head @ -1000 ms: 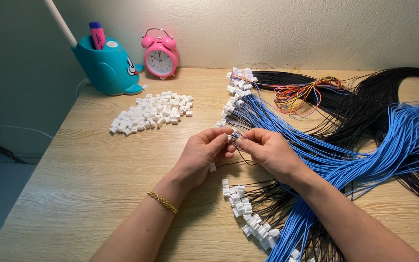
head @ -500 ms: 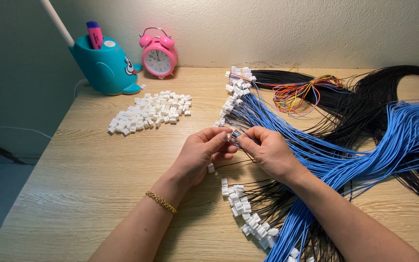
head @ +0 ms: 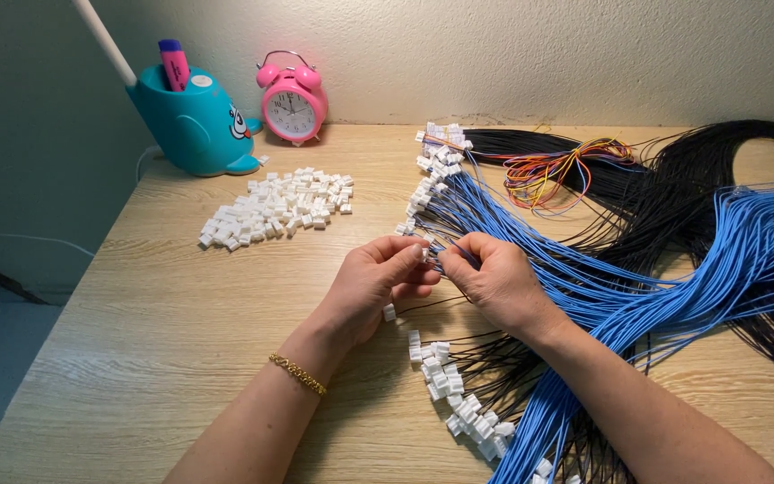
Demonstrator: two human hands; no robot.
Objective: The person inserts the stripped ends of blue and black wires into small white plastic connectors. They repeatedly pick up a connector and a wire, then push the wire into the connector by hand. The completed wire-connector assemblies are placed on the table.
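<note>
My left hand (head: 371,289) and my right hand (head: 497,280) meet at the middle of a wooden table (head: 181,332). Between their fingertips they pinch a small white plastic connector (head: 426,254) and the end of a thin wire. A bundle of blue wires (head: 602,296) tipped with white connectors runs under my right hand. Black wires (head: 503,367) with white connector ends (head: 454,399) lie just below both hands. One loose white connector (head: 389,312) rests by my left palm. A gold bracelet (head: 297,373) sits on my left wrist.
A pile of loose white connectors (head: 275,208) lies at the left back. A teal whale-shaped pen holder (head: 188,121) and a pink alarm clock (head: 292,100) stand against the wall. Orange and yellow wires (head: 557,170) and more black wires (head: 718,170) spread at the right.
The hands have stayed together at the same spot, with only small finger movements on the connector and wire. Nothing else has shifted.
</note>
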